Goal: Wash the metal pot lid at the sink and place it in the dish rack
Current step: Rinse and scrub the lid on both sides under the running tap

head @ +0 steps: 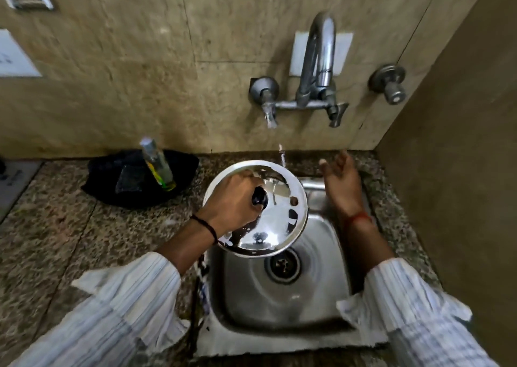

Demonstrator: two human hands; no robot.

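Note:
A shiny round metal pot lid [282, 215] with a black knob [259, 198] hangs over the back left of the steel sink [321, 291]. My left hand [235, 201] grips the lid by its knob, top side facing up. A thin stream of water [282, 158] falls from the wall tap's left spout [270, 114] onto the lid's far edge. My right hand [340, 179] hovers over the sink's back right corner, fingers apart and empty, just to the right of the lid. No dish rack shows in view.
A black tray [112, 187] with a scrub pad and a dish-soap bottle [158, 165] sits on the speckled granite counter [56, 226] to the left. The curved faucet [319, 58] and a valve [390, 84] jut from the wall. A side wall closes off the right.

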